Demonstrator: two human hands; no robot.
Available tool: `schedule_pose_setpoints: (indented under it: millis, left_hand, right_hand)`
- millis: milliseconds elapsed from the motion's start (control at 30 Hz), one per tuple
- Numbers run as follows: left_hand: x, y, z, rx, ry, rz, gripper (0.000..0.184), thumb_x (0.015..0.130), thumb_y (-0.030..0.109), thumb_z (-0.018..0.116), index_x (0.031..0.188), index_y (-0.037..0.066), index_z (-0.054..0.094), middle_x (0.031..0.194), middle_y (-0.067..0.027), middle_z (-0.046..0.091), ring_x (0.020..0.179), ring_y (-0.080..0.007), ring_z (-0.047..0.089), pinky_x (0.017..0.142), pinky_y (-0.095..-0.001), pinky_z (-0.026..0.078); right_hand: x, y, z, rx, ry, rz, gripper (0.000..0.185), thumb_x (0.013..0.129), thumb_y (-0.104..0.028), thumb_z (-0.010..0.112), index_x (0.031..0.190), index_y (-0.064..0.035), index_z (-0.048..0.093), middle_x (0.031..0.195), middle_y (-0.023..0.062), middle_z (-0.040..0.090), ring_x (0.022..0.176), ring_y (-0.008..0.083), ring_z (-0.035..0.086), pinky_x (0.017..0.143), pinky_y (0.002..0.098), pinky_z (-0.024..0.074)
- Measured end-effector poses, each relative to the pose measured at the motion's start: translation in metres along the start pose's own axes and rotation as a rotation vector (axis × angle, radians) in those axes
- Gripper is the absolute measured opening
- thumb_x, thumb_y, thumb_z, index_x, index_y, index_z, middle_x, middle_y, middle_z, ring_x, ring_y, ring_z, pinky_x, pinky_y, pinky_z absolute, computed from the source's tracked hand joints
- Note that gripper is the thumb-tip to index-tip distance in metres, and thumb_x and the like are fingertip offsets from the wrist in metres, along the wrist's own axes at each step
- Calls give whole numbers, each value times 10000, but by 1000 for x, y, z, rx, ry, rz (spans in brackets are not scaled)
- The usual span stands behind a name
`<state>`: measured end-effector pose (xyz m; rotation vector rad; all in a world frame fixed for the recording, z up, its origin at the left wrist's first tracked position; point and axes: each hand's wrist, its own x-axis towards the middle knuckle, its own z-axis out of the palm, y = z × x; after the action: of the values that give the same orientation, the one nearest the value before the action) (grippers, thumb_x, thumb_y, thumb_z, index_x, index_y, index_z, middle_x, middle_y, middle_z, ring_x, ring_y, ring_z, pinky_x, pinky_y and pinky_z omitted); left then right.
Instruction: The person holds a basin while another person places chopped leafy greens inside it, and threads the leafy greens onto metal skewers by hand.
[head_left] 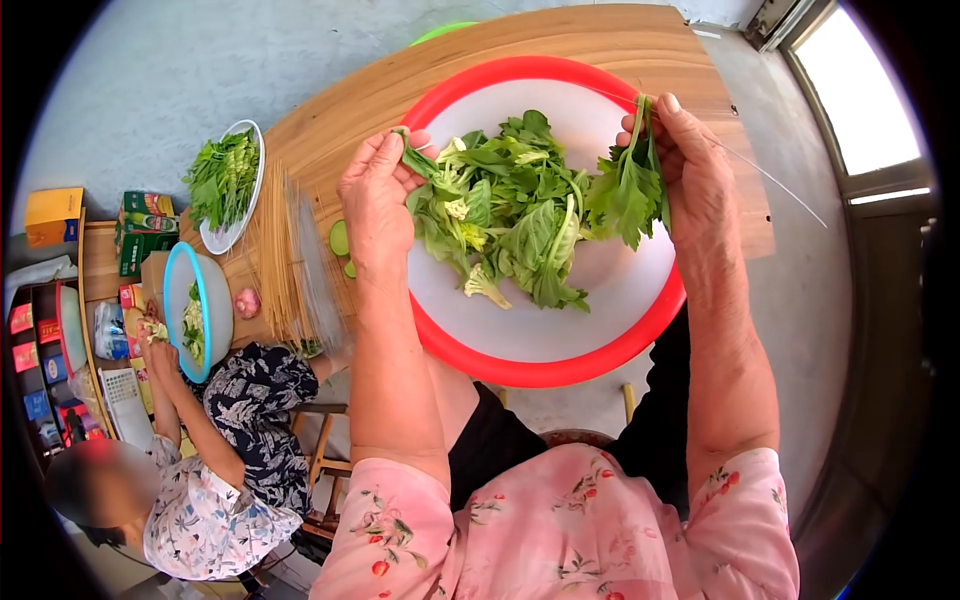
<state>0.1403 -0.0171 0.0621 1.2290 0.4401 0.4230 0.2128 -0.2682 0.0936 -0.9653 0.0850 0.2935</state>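
Greens (510,200) lie heaped in the middle of our wide basin (540,374), white inside with a red rim. Above its left side, our left hand (382,190) pinches a green leaf (416,160) between thumb and fingers. Over the right side, our right hand (697,170) pinches the stem of a leafy sprig (630,195), which hangs down; a thin pale strip (780,185) runs out past that hand, and we cannot tell whether our fingers hold it. Beneath the basin we see a wooden table (345,85). To our left lie thin sticks (272,275), a pink bulb (247,303) and a white dish (226,238) of more greens. Beside us another person (225,515) sits at a blue-rimmed basin (219,305).
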Motion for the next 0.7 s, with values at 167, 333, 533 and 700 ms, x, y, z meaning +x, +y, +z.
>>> schedule_pose_setpoints:
  millis: [167, 333, 533, 700]
  left_hand:
    - [-5, 3, -1, -405, 17, -112, 162, 886, 169, 542, 946, 21, 566, 897, -128, 625, 791, -227, 607, 692, -330, 506]
    - [7, -12, -25, -688, -169, -239, 178, 884, 211, 548, 920, 37, 559, 828, -90, 595, 782, -212, 572, 742, -355, 494]
    - [-8, 12, -14, -456, -480, -342, 229, 868, 256, 581, 876, 27, 582, 747, -65, 573, 668, -175, 551, 674, -327, 496]
    - [-13, -6, -1, 375, -288, -304, 201, 841, 165, 614, 916, -21, 630, 776, -56, 608, 669, -118, 576, 597, -230, 478]
  right_hand:
    - [-1, 2, 1, -10, -2, 18, 250, 891, -235, 543, 881, 12, 579, 772, 101, 605, 668, 161, 604, 567, 302, 544]
    - [-1, 2, 3, -9, -7, 11, 250, 895, -232, 538, 882, 15, 577, 771, 100, 604, 664, 161, 601, 566, 299, 542]
    - [0, 2, 2, 10, -4, 30, 251, 893, -230, 540, 882, 18, 573, 771, 103, 601, 662, 165, 600, 561, 303, 538]
    - [-1, 2, 2, 5, 13, 28, 249, 891, -228, 542, 883, 19, 567, 776, 108, 597, 666, 174, 598, 568, 319, 540]
